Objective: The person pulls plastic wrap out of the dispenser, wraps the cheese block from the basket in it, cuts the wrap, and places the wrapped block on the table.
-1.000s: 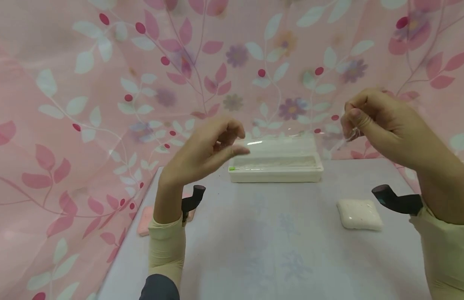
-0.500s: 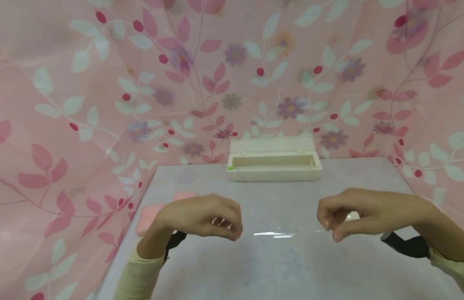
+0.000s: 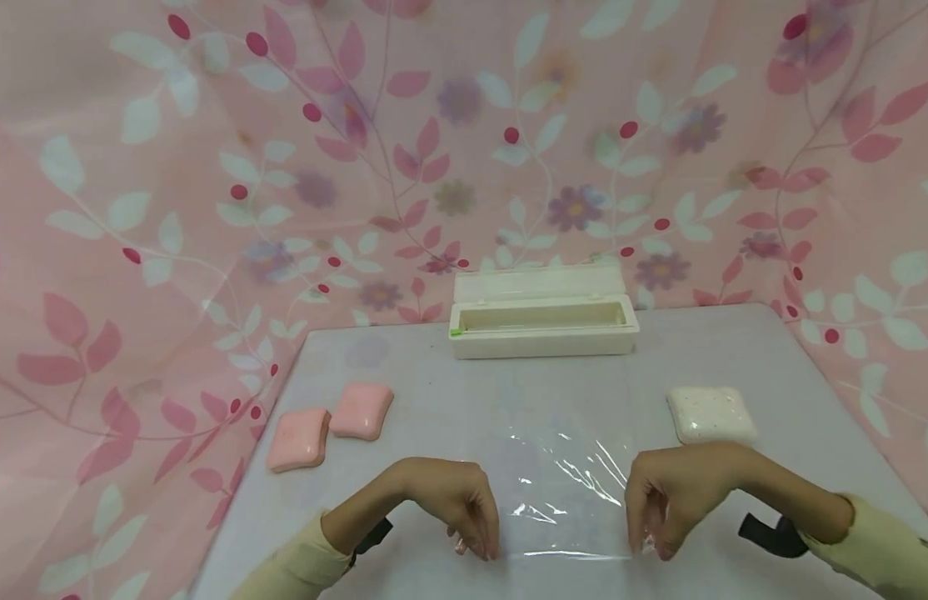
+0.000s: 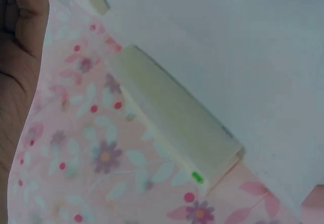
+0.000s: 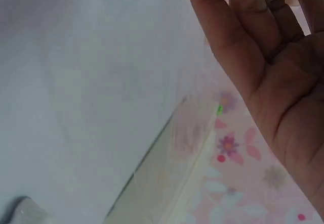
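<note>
Right hand [image 3: 680, 492] pinching clear film [image 3: 565, 508], pale tabletop [image 3: 794, 367], pink floral backdrop [image 3: 464, 150].

Beside the bare right hand [image 3: 681, 496], a plain right sleeve [image 3: 857, 542] in pale yellow-green stops short of the wrist — and close to that hand sits a stubby, curved black fitting [image 3: 775, 537] with a blunt end. Well left of the right hand: a matching left sleeve [image 3: 302, 554] and another dark fitting [image 3: 374, 537] — this one partly hidden.
</note>
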A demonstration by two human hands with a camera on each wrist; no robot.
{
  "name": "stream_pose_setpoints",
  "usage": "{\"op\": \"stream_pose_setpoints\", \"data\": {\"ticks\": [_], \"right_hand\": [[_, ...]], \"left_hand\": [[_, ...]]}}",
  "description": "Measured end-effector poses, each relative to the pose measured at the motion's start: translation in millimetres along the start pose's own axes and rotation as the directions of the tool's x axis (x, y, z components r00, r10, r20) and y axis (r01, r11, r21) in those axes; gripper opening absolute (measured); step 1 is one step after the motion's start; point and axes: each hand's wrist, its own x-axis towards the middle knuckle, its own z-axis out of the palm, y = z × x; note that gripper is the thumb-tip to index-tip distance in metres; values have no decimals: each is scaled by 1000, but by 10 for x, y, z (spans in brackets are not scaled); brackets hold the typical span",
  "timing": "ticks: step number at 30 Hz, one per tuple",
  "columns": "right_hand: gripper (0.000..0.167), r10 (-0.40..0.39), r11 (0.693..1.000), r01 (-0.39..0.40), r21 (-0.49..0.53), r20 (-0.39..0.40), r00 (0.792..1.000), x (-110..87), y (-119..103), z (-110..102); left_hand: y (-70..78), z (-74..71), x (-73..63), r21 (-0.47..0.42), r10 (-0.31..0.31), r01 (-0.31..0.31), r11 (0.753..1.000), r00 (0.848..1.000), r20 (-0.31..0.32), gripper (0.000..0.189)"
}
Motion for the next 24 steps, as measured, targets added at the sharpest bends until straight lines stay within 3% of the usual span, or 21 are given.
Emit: {"op": "stream_pose_setpoints", "data": {"ticks": [7, 10, 17, 24], "right_hand": [[24, 59, 990, -51, -128, 59, 996, 186, 420, 168], [26, 83, 981, -74, -178, 48, 995, 251, 550, 241], [27, 137, 963, -139, -230, -26, 990, 306, 696, 370], [23, 120, 972, -127, -199, -47, 992, 328, 744, 381]], "left_hand": [[-407, 132, 145, -154, -115, 120, 981, 993, 41, 21], [-518, 177, 173, -168, -142, 147, 975, 989, 44, 25], [-654, 303, 229, -114, -200, 202, 973, 979, 28, 27], [-621, 364, 237, -16, -257, 257, 966, 966, -7, 27]]}}
